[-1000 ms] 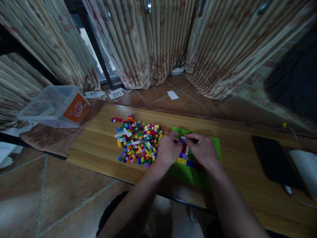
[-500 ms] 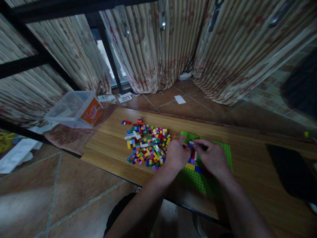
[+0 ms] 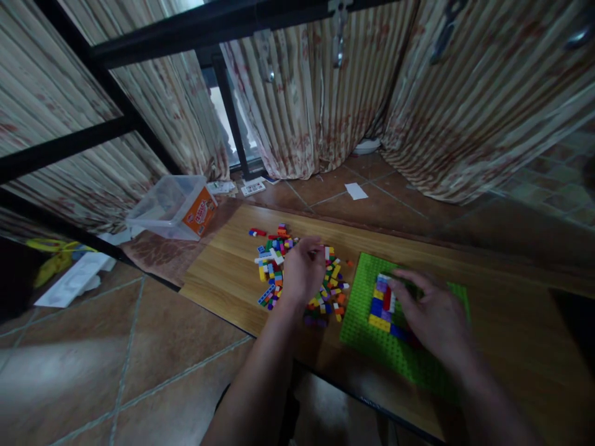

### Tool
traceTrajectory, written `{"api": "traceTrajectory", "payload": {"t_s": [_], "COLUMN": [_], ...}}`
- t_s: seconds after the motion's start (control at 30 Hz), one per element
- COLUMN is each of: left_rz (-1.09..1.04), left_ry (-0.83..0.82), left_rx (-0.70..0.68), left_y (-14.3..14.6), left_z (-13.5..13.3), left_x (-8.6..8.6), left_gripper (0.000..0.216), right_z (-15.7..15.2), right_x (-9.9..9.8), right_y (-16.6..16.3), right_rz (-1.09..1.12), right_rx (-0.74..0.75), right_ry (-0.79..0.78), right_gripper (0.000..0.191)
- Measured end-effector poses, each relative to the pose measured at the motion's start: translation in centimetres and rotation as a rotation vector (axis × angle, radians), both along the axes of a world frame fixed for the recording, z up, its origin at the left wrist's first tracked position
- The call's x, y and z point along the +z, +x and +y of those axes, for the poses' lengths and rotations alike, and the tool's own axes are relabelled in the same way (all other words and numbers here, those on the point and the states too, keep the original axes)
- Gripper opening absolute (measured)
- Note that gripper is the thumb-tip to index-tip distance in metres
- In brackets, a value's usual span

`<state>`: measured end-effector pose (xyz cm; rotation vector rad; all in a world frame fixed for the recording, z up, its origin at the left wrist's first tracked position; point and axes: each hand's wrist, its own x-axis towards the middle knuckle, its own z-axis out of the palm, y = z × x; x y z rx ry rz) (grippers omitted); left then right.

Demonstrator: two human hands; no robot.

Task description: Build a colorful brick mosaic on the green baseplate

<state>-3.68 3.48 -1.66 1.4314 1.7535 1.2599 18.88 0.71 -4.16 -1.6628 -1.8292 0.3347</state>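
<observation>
Scanning from the left, we find a clear plastic tub (image 3: 162, 204) sitting beyond the left corner of the counter (image 3: 223, 279). Its orange label (image 3: 201, 212) carries red and white print too small for us to read. The paper cards (image 3: 253, 188) on the floor behind it are just as illegible.

Next comes the brick pile (image 3: 272, 275), a broad heap of mixed colours on the counter. Our left hand (image 3: 303, 272) rests on top of it, fingers curled down among the pieces; we cannot tell whether its grip pinches one.

Further right lies the green baseplate (image 3: 362, 322), and on it a small cluster of bricks (image 3: 381, 303) in yellow, blue, red, white and purple. Our right hand (image 3: 434, 316) lies over the plate with its grip loosely spread. The fingertips touch the far end of the cluster and hold nothing we can see.

We judge the build barely begun: most of the plate shows bare studs, and nearly all the bricks sit loose in the pile.
</observation>
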Motion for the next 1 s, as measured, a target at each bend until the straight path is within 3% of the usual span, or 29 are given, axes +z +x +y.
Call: {"api": "traceTrajectory", "payload": {"t_s": [0.13,0.33,0.43,0.67,1.0], "left_rz": [0.068,0.325,0.411,0.530,0.615], "left_ry": [-0.011,-0.231,-0.361,-0.401,-0.438], "left_rx": [0.075,0.392,0.386,0.219,0.265], "left_y": [-3.0,-9.5,-11.5,-11.7,-11.5], "left_z": [0.4,-0.1,-0.3,0.8,1.8], "left_x": [0.6,1.8,1.3,-0.1,0.5], "left_gripper": [0.034,0.042,0.041,0.036,0.027], "right_z": [-0.2,-0.1,0.3,0.4,0.2], "right_x": [-1.0,-2.2,-2.2,-1.3,0.9], "right_y": [-1.0,-1.1,-1.0,-1.4,-0.3], "right_rz": [-0.144,-0.210,-0.172,-0.051,0.155], "right_rx": [0.051,0.090,0.158,0.252,-0.024], "right_ry": [0.037,0.127,0.152,0.168,0.155], "right_gripper": [0.042,0.038,0.036,0.032,0.032]}}
